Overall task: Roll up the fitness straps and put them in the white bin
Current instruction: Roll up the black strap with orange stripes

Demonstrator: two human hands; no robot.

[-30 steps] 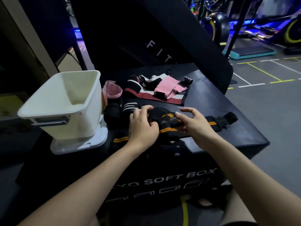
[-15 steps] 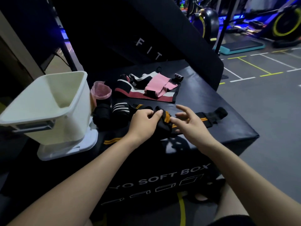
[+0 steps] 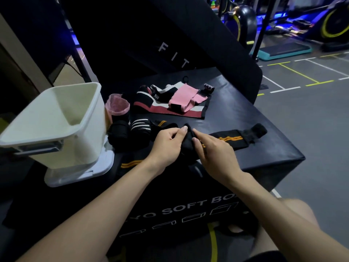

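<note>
A black strap with orange stripes (image 3: 232,139) lies across the near edge of the black soft box (image 3: 245,114). My left hand (image 3: 167,142) and my right hand (image 3: 211,150) meet at its folded part, both pinching the black fabric between fingers and thumb. The strap's loose end stretches right toward the box's corner. Behind my hands lie a pink band (image 3: 184,99), a black, white and red strap (image 3: 170,110), and two rolled black straps (image 3: 130,131). The white bin (image 3: 56,125) stands tilted at the left on its lid.
A pink rolled band (image 3: 117,105) sits beside the bin. Another orange-striped strap end (image 3: 130,164) hangs over the box's front. A tall black pad (image 3: 170,35) rises behind the box. Grey gym floor (image 3: 311,120) with yellow lines lies to the right, exercise bikes beyond.
My hands have drawn closer together on the orange-striped strap, and more of its length is folded under them. The camera has shifted a little.
</note>
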